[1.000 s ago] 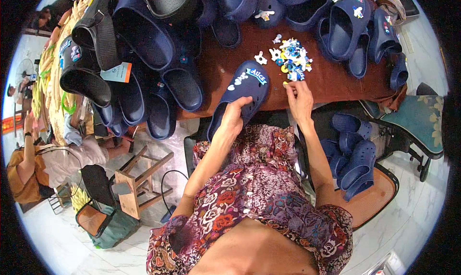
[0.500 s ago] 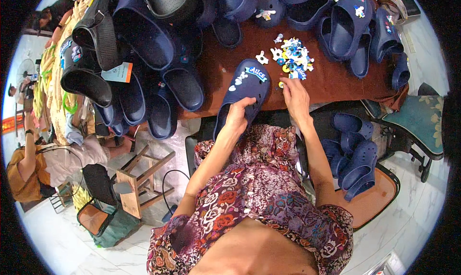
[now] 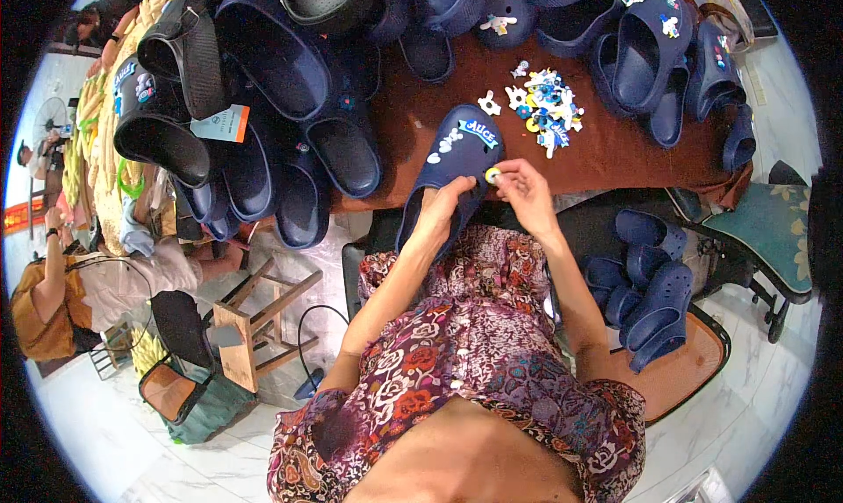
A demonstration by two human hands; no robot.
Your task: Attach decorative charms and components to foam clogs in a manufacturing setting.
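A navy clog (image 3: pixel 448 171) with a blue-and-white name charm (image 3: pixel 477 132) and small white charms on its toe is held in my left hand (image 3: pixel 438 211), thumb on top. Between the fingertips of my right hand (image 3: pixel 527 196) is a small round yellow-and-white shoe charm (image 3: pixel 493 176), right beside the clog's right edge. Whether it touches the clog I cannot tell. Beyond the right hand, a pile of loose charms (image 3: pixel 549 104) lies on the brown cloth (image 3: pixel 421 108). One white charm (image 3: pixel 489 104) lies apart, near the clog's toe.
Several navy and black clogs crowd the table's left side, like this black one (image 3: pixel 162 143), and more navy clogs (image 3: pixel 645 60) stand at the far right. Further clogs (image 3: pixel 654 319) rest on an orange-brown seat (image 3: pixel 694 362). Left are a wooden stool (image 3: pixel 255 319) and another person (image 3: pixel 53 297).
My right hand has moved from the charm pile toward the clog, bringing the yellow-and-white charm to its right edge. My left hand keeps its hold on the clog.
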